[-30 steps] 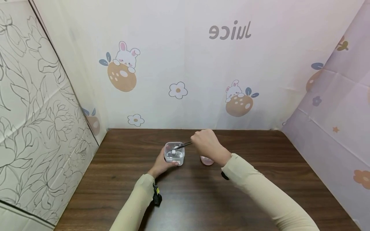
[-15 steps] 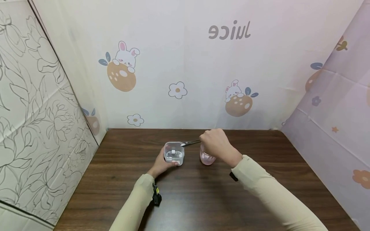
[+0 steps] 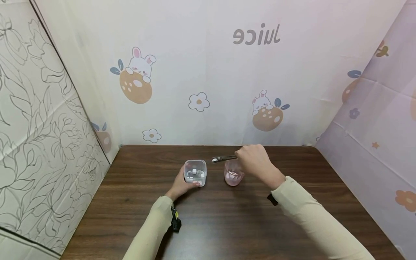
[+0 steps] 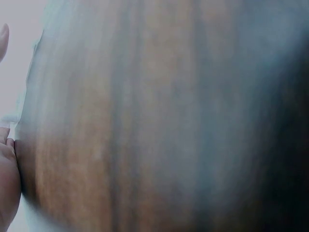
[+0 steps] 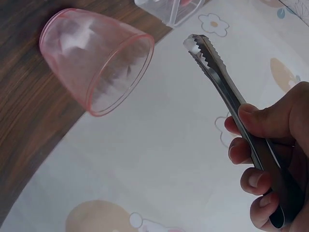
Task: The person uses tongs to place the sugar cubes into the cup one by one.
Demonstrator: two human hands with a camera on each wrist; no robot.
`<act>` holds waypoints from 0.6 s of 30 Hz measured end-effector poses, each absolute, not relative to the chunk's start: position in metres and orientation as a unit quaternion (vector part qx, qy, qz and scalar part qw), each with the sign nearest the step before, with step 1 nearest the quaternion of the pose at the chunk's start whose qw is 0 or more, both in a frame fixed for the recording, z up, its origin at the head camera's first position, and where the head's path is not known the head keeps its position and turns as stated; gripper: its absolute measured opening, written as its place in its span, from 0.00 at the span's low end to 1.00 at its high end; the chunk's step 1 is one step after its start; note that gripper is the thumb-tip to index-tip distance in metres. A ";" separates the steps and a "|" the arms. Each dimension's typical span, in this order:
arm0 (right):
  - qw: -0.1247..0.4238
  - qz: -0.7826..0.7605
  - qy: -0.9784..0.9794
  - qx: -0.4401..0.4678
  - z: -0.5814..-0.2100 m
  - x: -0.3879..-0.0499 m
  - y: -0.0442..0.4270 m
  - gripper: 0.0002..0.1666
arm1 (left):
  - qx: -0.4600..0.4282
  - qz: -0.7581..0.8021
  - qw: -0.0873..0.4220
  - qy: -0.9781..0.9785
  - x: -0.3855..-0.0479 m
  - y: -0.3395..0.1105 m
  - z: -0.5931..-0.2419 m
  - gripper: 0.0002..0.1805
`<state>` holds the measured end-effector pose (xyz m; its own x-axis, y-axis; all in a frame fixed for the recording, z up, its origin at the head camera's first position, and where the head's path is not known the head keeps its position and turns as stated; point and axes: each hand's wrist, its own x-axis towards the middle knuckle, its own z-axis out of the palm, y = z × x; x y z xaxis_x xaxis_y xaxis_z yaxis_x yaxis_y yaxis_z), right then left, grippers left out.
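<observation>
My left hand (image 3: 180, 185) holds a clear square container (image 3: 195, 173) on the table, thumb at its front and fingers around its left side. Several small white cubes lie inside it. In my right hand (image 3: 255, 160) are metal tongs (image 3: 224, 158), gripped between thumb and curled fingers. A white piece (image 5: 195, 49) sits between the toothed tips of the tongs in the right wrist view. The tips are in the air between the container and a pink transparent cup (image 3: 233, 177), which stands upright just below and left of my right hand.
The dark wooden table (image 3: 208, 224) ends at a printed cloth backdrop (image 3: 175, 72) behind the container and cup. Patterned cloth walls flank it on both sides. A black wrist strap device (image 3: 176, 222) is on my left sleeve.
My right hand has moved right, carrying the tongs out of the container with the white piece toward the cup. More of the cup shows. The left hand stays in place.
</observation>
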<state>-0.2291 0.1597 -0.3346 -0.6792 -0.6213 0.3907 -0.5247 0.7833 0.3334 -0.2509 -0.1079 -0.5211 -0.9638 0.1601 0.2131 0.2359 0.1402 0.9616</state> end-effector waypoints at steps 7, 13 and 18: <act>0.238 -0.090 -0.920 0.299 -0.334 -0.227 0.172 0.23 | -0.113 -0.635 0.027 -0.764 -0.260 -0.108 -0.539 0.55; 0.230 -0.085 -0.927 0.285 -0.334 -0.226 0.182 0.21 | -0.117 -0.646 0.024 -0.754 -0.260 -0.109 -0.539 0.55; 0.228 -0.079 -0.931 0.273 -0.334 -0.226 0.194 0.23 | -0.116 -0.638 0.025 -0.760 -0.261 -0.109 -0.540 0.55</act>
<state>-0.2259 0.1940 -0.3343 -0.7468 -0.5448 0.3814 -0.4727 0.8383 0.2718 -0.2612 -0.1093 -0.5403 -0.9716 0.1448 0.1869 0.2092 0.1579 0.9650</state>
